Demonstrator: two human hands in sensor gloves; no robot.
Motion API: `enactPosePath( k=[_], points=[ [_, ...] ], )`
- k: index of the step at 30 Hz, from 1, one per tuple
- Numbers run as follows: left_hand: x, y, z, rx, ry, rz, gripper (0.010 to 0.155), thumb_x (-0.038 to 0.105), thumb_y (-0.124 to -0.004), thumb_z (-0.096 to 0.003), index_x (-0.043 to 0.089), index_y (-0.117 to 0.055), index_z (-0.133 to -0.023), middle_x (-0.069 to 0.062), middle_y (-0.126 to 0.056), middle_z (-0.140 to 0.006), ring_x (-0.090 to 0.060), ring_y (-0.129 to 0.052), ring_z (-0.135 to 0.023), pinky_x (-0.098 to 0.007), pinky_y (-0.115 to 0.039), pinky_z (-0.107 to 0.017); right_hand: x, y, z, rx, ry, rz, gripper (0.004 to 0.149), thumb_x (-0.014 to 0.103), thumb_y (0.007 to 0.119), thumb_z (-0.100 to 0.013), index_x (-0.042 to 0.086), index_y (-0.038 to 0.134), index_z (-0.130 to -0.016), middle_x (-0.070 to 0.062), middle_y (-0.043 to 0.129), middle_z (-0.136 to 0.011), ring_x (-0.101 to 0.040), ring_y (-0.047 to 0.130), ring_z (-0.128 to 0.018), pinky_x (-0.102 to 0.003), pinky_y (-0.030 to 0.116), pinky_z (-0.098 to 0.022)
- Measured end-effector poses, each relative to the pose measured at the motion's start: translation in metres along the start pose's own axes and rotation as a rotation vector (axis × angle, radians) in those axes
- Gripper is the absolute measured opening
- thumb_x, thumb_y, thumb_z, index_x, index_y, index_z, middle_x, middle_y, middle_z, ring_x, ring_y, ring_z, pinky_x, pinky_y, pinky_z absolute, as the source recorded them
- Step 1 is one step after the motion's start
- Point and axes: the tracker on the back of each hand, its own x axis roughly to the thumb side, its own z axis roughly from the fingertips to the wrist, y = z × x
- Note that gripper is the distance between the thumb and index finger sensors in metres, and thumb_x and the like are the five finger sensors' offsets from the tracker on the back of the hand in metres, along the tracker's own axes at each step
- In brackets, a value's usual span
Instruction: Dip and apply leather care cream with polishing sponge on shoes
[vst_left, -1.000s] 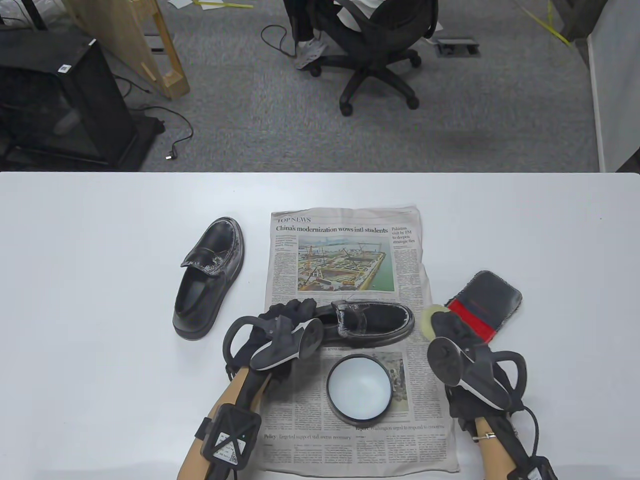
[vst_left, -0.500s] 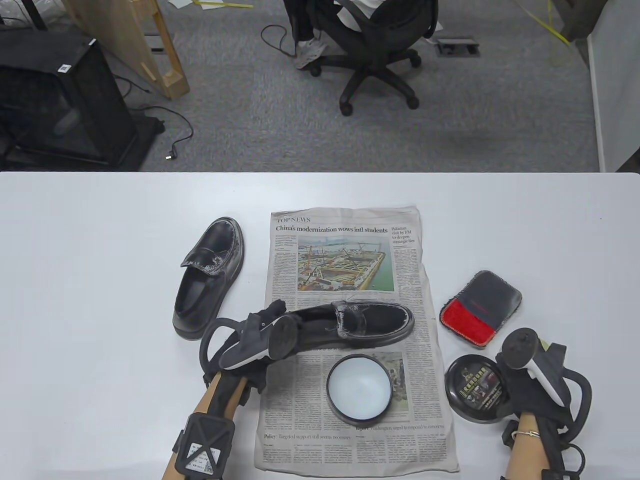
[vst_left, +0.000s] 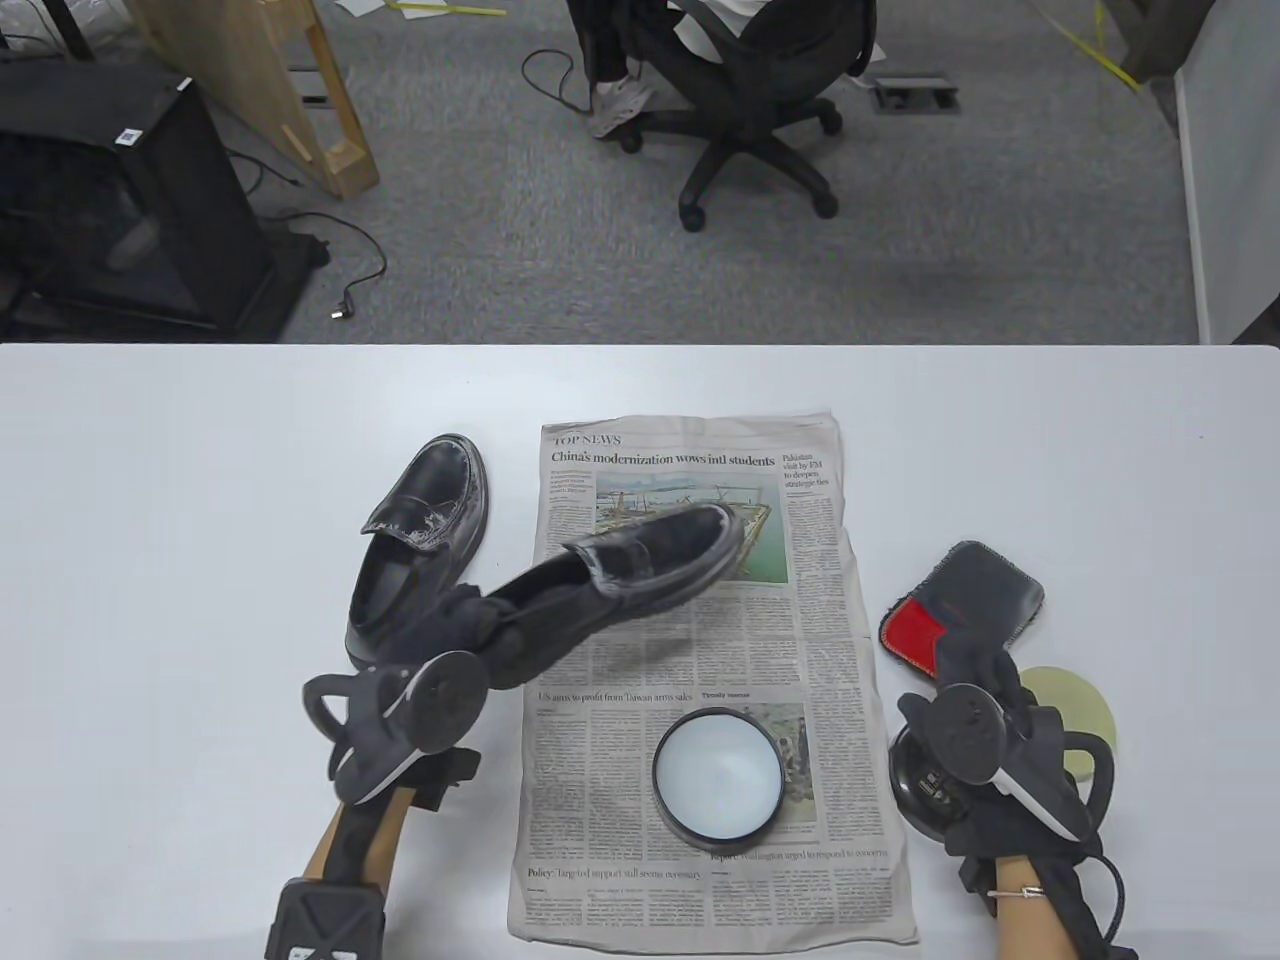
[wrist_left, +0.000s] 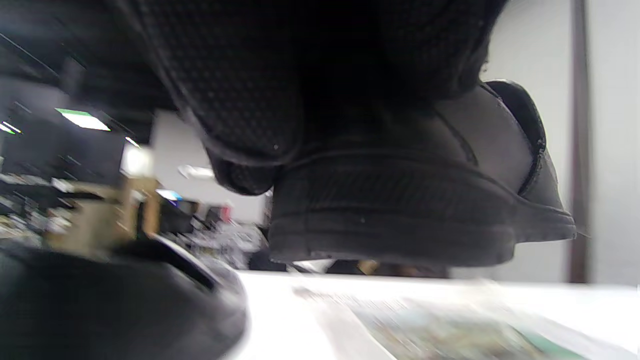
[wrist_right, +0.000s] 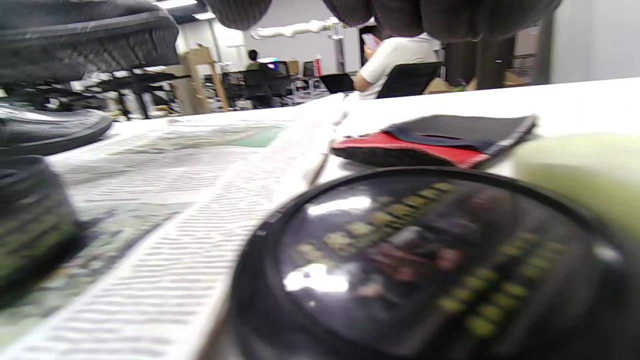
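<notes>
My left hand (vst_left: 465, 628) grips a black loafer (vst_left: 640, 560) by its heel and holds it raised and slanted over the newspaper (vst_left: 810, 600), toe to the far right. The left wrist view shows my gloved fingers (wrist_left: 240, 100) on that heel (wrist_left: 410, 200). The open cream tin (vst_left: 718, 780) sits on the paper near me. My right hand (vst_left: 975, 665) is empty and hovers over the tin's black lid (vst_left: 915, 790), which also shows in the right wrist view (wrist_right: 425, 265). The yellow sponge (vst_left: 1080, 715) lies on the table just right of that hand.
A second black loafer (vst_left: 420, 550) stands on the white table (vst_left: 200, 480) left of the paper, close under the raised shoe's heel. A red and black polishing cloth (vst_left: 985, 590) lies beyond my right hand.
My left hand lifted the loafer off the paper and swung it up and left. My right hand let go of the sponge on the table and moved left over the lid.
</notes>
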Motion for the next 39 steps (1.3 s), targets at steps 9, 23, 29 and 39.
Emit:
enactPosePath(
  k=[9, 23, 29, 39],
  points=[
    [-0.104, 0.003, 0.006, 0.112, 0.505, -0.068, 0.038, 0.045, -0.08, -0.0523, 0.034, -0.083, -0.089, -0.014, -0.091, -0.098, -0.036, -0.103, -0.062, -0.029, -0.094, -0.041, 0.017, 0.009, -0.002, 0.027, -0.07, 0.031, 0.074, 0.051, 0.05, -0.061, 0.007, 0.034, -0.118, -0.025, 0.041, -0.12, -0.052, 0.049, -0.105, -0.06, 0.054, -0.072],
    [-0.143, -0.057, 0.005, -0.109, 0.697, -0.085, 0.042, 0.042, -0.078, -0.055, 0.03, -0.081, -0.095, -0.019, -0.087, -0.101, -0.038, -0.102, -0.062, -0.029, -0.095, -0.041, 0.014, 0.013, -0.004, 0.061, -0.05, 0.037, 0.073, 0.05, 0.051, -0.061, 0.007, 0.035, -0.117, -0.025, 0.043, -0.119, -0.052, 0.052, -0.105, -0.059, 0.055, -0.072],
    [-0.133, -0.067, 0.003, -0.174, 0.625, -0.043, 0.045, 0.043, -0.079, -0.0545, 0.029, -0.081, -0.097, -0.021, -0.085, -0.103, -0.04, -0.1, -0.066, -0.031, -0.094, -0.044, 0.012, 0.013, -0.003, 0.056, -0.048, 0.03, 0.073, 0.05, 0.051, -0.061, 0.007, 0.035, -0.117, -0.025, 0.044, -0.119, -0.052, 0.052, -0.105, -0.059, 0.055, -0.072],
    [-0.122, -0.063, 0.001, -0.265, 0.52, -0.031, 0.047, 0.041, -0.073, -0.0587, 0.028, -0.076, -0.104, -0.025, -0.08, -0.107, -0.042, -0.098, -0.07, -0.035, -0.092, -0.047, 0.012, 0.012, -0.003, 0.067, -0.052, 0.02, 0.072, 0.05, 0.051, -0.061, 0.008, 0.038, -0.117, -0.024, 0.046, -0.119, -0.052, 0.055, -0.104, -0.059, 0.057, -0.071]
  ],
)
